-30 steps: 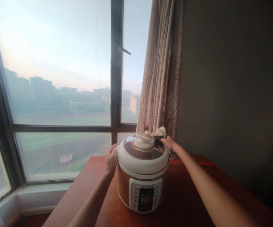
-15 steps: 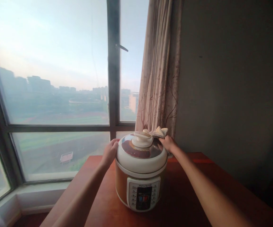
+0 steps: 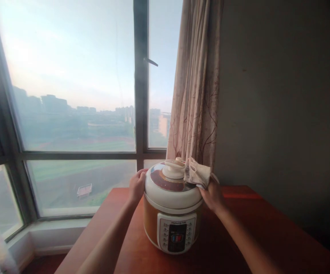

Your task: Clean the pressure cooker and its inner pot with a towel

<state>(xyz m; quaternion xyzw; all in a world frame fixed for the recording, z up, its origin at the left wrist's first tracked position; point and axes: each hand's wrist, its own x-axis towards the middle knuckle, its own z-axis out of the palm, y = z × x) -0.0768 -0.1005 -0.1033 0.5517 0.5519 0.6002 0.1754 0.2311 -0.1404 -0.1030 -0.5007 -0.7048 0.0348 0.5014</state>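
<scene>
An electric pressure cooker [image 3: 172, 213] with a cream lid, a brown top panel and a front control panel stands on a reddish wooden table [image 3: 239, 228]. My left hand [image 3: 137, 185] rests against the left rim of the lid, fingers curled over its edge. My right hand [image 3: 212, 194] is at the lid's right side, closed on a folded beige cloth [image 3: 196, 173] that lies against the lid beside the knob [image 3: 173, 168].
A large window [image 3: 76, 95] with a dark frame fills the left and back. A patterned curtain [image 3: 196, 83] hangs just behind the cooker. A plain dark wall [image 3: 281, 95] stands on the right. The table's left edge drops toward the window sill.
My right hand has slid with the cloth from the back of the lid down to its right side. My left hand has crept up onto the lid's left rim.
</scene>
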